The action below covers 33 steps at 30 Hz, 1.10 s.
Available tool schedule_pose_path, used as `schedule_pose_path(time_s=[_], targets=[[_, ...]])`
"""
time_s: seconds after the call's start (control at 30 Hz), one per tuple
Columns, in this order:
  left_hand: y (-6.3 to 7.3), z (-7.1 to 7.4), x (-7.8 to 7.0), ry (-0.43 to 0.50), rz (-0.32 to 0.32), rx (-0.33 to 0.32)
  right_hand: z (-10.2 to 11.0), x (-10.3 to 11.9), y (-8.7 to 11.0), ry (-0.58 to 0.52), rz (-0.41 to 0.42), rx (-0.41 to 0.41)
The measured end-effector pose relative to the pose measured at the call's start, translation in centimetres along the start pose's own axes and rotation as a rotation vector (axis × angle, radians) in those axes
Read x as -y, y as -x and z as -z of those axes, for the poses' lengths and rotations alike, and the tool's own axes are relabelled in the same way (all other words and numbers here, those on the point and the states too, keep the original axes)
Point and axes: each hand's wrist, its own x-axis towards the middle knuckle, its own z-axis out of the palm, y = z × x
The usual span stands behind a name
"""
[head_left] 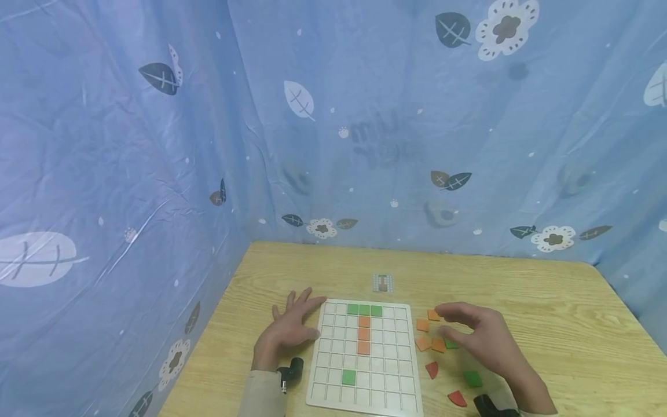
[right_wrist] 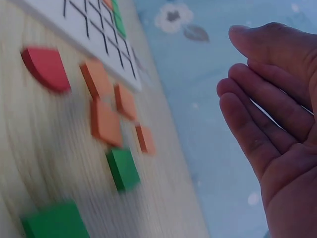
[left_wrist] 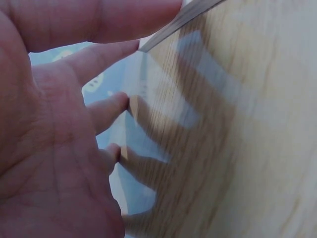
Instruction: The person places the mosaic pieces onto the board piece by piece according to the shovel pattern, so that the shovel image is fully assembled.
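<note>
While the grid board [head_left: 377, 366] sits between the left hand [head_left: 292, 328] and right hand [head_left: 484, 333], I'd call it partway done.
Seven green and orange tiles [head_left: 363, 333] on, eight loose tiles [head_left: 438, 346] near the right, which looks relaxed and empty; the left, fingers spread, touches the board's edge. Wood table [head_left: 495, 281] underneath, tiny card [head_left: 383, 283] past the hands, blue leafy curtains [head_left: 375, 191] beyond.

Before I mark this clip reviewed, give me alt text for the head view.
A person's left hand touches a white grid board bearing green and orange tiles; the right hand hovers near loose orange, green and red pieces on a wooden table.
</note>
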Motion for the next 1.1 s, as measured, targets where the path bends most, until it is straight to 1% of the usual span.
schedule_pose_path(time_s=[0.13,0.2,0.27,0.43,0.53,0.73,0.93,1.1], targets=[[-0.1,-0.3,0.0,0.007,-0.004,0.005,1.0,-1.1,0.6,0.037,-0.022,-0.025],[-0.1,-0.4,0.1,0.007,-0.009,0.002,1.2,-1.7,0.8,0.040,-0.035,-0.019],[0.0,-0.4,0.2,-0.001,-0.006,0.004,1.2,-2.3,1.0,0.050,-0.024,-0.015],[0.2,0.0,0.4,-0.009,0.008,0.014,0.8,-3.4,0.8,0.018,0.010,0.009],[0.2,0.2,0.6,-0.003,0.017,0.011,0.6,-4.1,0.6,-0.003,0.003,0.029],[0.1,0.4,1.0,0.002,0.029,0.010,0.2,-4.9,0.7,-0.033,-0.082,0.062],[0.0,0.3,1.1,0.005,0.010,0.021,-0.2,-5.1,1.2,-0.103,-0.195,0.089],[-0.3,0.4,0.9,0.003,-0.007,0.036,-0.3,-5.4,1.7,-0.112,-0.244,0.087]])
